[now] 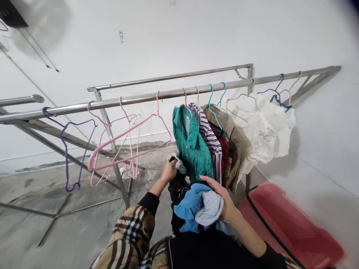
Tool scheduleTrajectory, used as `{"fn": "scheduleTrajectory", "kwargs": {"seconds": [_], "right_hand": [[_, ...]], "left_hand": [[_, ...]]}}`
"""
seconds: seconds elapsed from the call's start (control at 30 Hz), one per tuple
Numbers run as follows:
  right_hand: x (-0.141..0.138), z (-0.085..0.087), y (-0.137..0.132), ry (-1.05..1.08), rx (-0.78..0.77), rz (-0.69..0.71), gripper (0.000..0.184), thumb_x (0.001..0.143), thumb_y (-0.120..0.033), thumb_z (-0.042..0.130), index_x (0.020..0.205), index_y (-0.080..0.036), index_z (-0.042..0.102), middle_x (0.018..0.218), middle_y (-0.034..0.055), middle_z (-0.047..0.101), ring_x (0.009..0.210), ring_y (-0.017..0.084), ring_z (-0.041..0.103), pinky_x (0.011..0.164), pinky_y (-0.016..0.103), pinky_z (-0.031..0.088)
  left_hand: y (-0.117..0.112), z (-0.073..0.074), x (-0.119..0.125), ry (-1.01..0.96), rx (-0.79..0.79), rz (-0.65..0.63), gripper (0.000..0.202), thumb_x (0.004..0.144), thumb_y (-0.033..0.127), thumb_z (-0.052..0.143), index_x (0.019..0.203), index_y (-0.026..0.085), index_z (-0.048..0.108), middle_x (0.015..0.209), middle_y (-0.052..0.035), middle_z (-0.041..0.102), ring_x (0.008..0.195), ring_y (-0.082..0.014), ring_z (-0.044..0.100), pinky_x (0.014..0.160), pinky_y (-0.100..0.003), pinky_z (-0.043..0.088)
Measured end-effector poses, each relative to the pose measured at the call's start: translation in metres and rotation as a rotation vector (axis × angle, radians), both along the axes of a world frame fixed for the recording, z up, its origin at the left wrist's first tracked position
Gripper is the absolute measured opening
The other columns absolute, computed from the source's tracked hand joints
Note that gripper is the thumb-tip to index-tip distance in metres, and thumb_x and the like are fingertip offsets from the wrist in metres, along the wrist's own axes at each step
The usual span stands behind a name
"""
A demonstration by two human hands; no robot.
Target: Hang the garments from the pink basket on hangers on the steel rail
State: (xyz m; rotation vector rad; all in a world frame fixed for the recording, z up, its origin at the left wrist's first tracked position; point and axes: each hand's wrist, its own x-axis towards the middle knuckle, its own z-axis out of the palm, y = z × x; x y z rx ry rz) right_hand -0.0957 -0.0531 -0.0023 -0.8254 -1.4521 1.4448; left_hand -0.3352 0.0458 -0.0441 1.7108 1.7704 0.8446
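Note:
My left hand (169, 171) is closed on a crumpled black-and-grey cloth (179, 164), left of the hanging green shirt (195, 144). Dark fabric trails down from it toward a bundle of clothes (190, 201) gathered against my body. Bright blue, light grey and black pieces show in the bundle. My right hand (224, 198) curves around the bundle's right side and presses it in; its thumb side points toward the green shirt's hem, and some fingers are hidden. Beside the green shirt hang a striped shirt (209, 134) and a brown garment (238, 144).
A metal rail (134, 99) crosses in front of a white wall. Several pink hangers (123, 160) and a purple hanger (66, 149) hang bare on the left. White lace garments (262, 130) hang at the right. A red plastic basket (280, 213) stands below right.

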Motion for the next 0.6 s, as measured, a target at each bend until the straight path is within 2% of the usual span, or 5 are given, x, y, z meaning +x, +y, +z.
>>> {"fn": "scheduleTrajectory", "kwargs": {"seconds": [0.13, 0.27, 0.4, 0.5, 0.6], "right_hand": [[0.005, -0.006, -0.001, -0.001, 0.012, -0.005, 0.052, 0.078, -0.033, 0.071, 0.128, -0.023, 0.061, 0.131, 0.01, 0.063, 0.122, 0.027, 0.058, 0.11, 0.045, 0.041], [0.013, -0.01, -0.003, -0.018, 0.039, 0.098, 0.068, 0.079, -0.031, 0.072, 0.142, -0.025, 0.046, 0.143, 0.0108, 0.052, 0.128, 0.026, 0.054, 0.112, 0.044, 0.038], [0.025, -0.006, -0.007, -0.113, 0.145, 0.229, 0.078, 0.082, -0.028, 0.069, 0.15, -0.024, 0.032, 0.146, 0.011, 0.048, 0.131, 0.023, 0.05, 0.113, 0.042, 0.035], [0.035, -0.004, -0.01, -0.214, 0.172, 0.218, 0.068, 0.078, -0.026, 0.071, 0.141, -0.02, 0.047, 0.133, 0.0094, 0.061, 0.118, 0.024, 0.059, 0.105, 0.039, 0.044], [0.05, -0.006, -0.013, -0.264, 0.172, 0.117, 0.051, 0.074, -0.028, 0.074, 0.123, -0.017, 0.063, 0.111, 0.0057, 0.071, 0.102, 0.024, 0.065, 0.093, 0.036, 0.052]], "left_hand": [[-0.044, 0.003, 0.038, -0.154, 0.002, -0.225, 0.031, 0.074, 0.005, 0.051, 0.096, 0.014, 0.069, 0.09, -0.0056, 0.074, 0.087, -0.0183, 0.067, 0.082, -0.028, 0.052], [-0.079, 0.034, 0.059, -0.486, 0.205, -0.415, 0.015, 0.083, 0.018, 0.055, 0.091, 0.016, 0.068, 0.093, -0.0077, 0.068, 0.086, -0.0183, 0.064, 0.08, -0.031, 0.051], [-0.094, 0.061, 0.074, -0.427, 0.471, -0.562, 0.009, 0.084, 0.02, 0.059, 0.086, 0.02, 0.068, 0.095, -0.0068, 0.058, 0.089, -0.0182, 0.06, 0.079, -0.033, 0.049], [-0.094, 0.067, 0.089, -0.332, 0.584, -0.624, 0.01, 0.083, 0.02, 0.061, 0.088, 0.023, 0.069, 0.097, -0.0066, 0.055, 0.093, -0.0198, 0.057, 0.08, -0.036, 0.048], [-0.086, 0.065, 0.109, -0.385, 0.512, -0.695, 0.013, 0.084, 0.023, 0.062, 0.094, 0.024, 0.07, 0.098, -0.0063, 0.054, 0.092, -0.0193, 0.056, 0.079, -0.035, 0.048]]}}
